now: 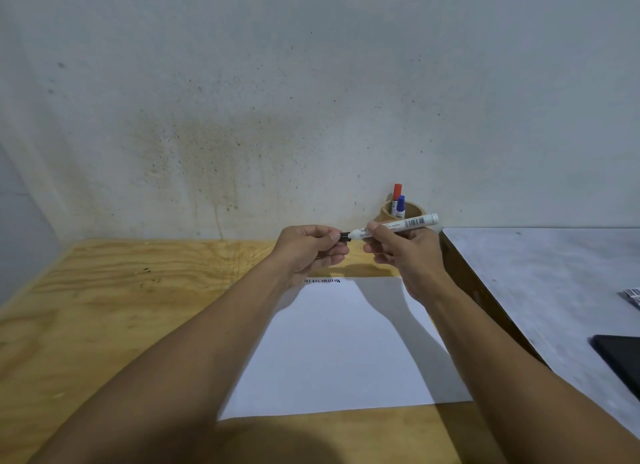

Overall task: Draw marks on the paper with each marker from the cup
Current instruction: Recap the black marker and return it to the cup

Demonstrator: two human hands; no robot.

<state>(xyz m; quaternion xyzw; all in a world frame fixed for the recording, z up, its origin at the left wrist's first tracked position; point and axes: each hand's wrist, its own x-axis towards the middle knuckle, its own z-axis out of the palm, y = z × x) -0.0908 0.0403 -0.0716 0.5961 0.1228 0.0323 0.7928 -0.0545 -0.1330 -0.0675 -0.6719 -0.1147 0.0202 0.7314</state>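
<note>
Marker (394, 225), light, stiff and smooth, is held level above the paper (339, 353): right hand (401, 252) clamped on the barrel, the best hold, left hand (308, 247) pinched on the black cap (344, 236). Two more stand in the cup (414, 211) on the bench (121, 290).

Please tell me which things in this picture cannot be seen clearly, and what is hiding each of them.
- Black cap of the white marker, head view: left hand covers most of it; on or off is unclear.
- Red-capped marker and blue-capped marker: lower barrels hidden inside the round wooden cup.
- Black marks on the white paper: too small to count.
- Flat black object: cut off by the right edge.
</note>
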